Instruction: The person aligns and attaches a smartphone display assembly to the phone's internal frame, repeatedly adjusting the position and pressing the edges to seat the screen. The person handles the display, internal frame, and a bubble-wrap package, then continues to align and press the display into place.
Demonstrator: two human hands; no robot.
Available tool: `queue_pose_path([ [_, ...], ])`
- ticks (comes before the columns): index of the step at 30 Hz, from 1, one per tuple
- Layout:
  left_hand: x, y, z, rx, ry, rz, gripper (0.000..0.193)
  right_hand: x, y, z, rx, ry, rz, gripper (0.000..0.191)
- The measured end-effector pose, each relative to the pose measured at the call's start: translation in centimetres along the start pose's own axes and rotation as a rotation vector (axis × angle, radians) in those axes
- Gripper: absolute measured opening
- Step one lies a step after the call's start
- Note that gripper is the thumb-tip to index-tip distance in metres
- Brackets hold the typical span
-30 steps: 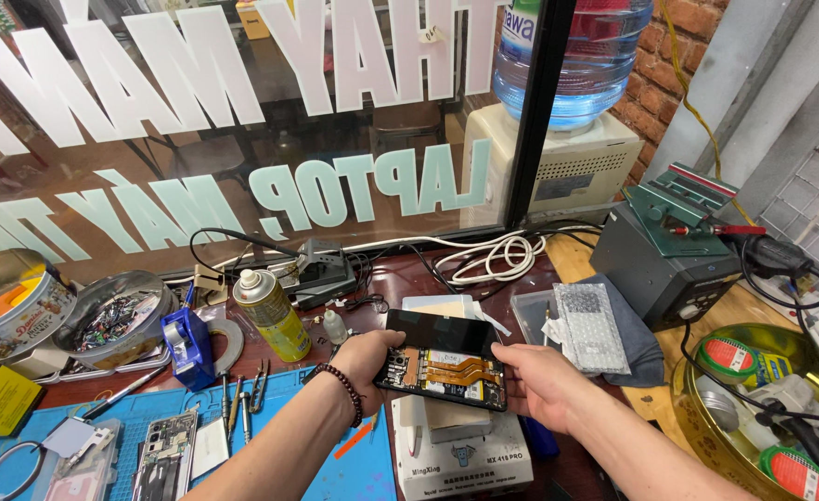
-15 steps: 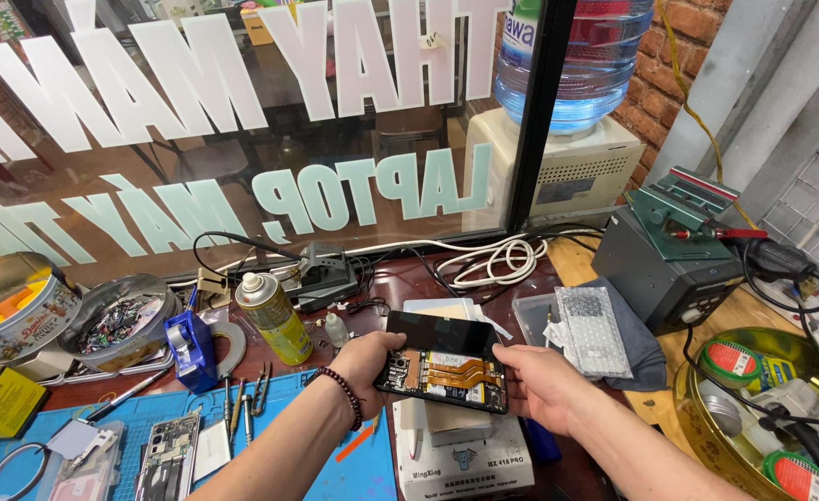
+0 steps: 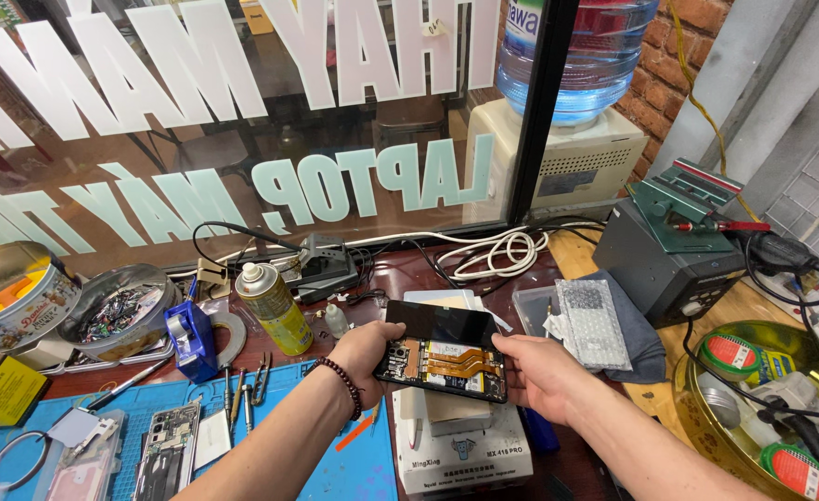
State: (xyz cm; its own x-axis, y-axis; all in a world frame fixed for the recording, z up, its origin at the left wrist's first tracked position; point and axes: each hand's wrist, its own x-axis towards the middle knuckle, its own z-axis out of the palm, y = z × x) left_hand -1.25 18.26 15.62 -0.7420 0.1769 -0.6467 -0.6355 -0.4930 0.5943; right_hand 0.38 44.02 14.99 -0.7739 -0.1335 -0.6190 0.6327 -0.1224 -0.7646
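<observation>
The opened phone (image 3: 444, 357) shows glossy black glass and coppery flex film, the spray can (image 3: 274, 308) is shiny painted metal, the mat (image 3: 335, 464) matt blue rubber, the table (image 3: 604, 269) bare pale wood beside grey cloth (image 3: 646, 339).

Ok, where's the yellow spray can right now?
In the head view the yellow spray can stands upright left of centre on the bench, between the blue tape dispenser and the left hand.

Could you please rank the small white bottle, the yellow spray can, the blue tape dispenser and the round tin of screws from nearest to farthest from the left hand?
From the left hand:
1. Small white bottle, just beyond it.
2. Yellow spray can, farther left.
3. Blue tape dispenser, left again.
4. Round tin of screws, far left.
</observation>
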Motion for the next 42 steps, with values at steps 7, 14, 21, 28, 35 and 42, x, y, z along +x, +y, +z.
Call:
queue_pose_path([
  [7, -1.0, 0.2, 0.6, 0.011, 0.040, 0.006, 0.023, -0.3, -0.2, 0.1, -0.012, 0.008, -0.003, 0.027],
  [14, -1.2, 0.2, 0.7, 0.007, 0.037, -0.002, 0.024, -0.1, -0.1, 0.0, -0.004, 0.002, -0.003, 0.026],
  [21, -0.2, 0.3, 0.3, -0.013, 0.024, -0.026, 0.026, 0.1, -0.4, 0.3, -0.002, 0.032, -0.003, 0.022],
  [28, 0.4, 0.2, -0.2, -0.014, 0.043, -0.013, 0.025, -0.1, -0.8, 0.4, 0.005, 0.014, -0.011, 0.023],
  [35, -0.2, 0.1, 0.3, 0.016, 0.011, -0.018, 0.026, 0.3, -0.4, 0.0, -0.001, 0.012, 0.004, 0.026],
  [42, -0.4, 0.0, 0.2, 0.149, -0.009, 0.048, 0.022, 0.3, -0.3, -0.3, 0.011, -0.010, -0.014, 0.024],
])
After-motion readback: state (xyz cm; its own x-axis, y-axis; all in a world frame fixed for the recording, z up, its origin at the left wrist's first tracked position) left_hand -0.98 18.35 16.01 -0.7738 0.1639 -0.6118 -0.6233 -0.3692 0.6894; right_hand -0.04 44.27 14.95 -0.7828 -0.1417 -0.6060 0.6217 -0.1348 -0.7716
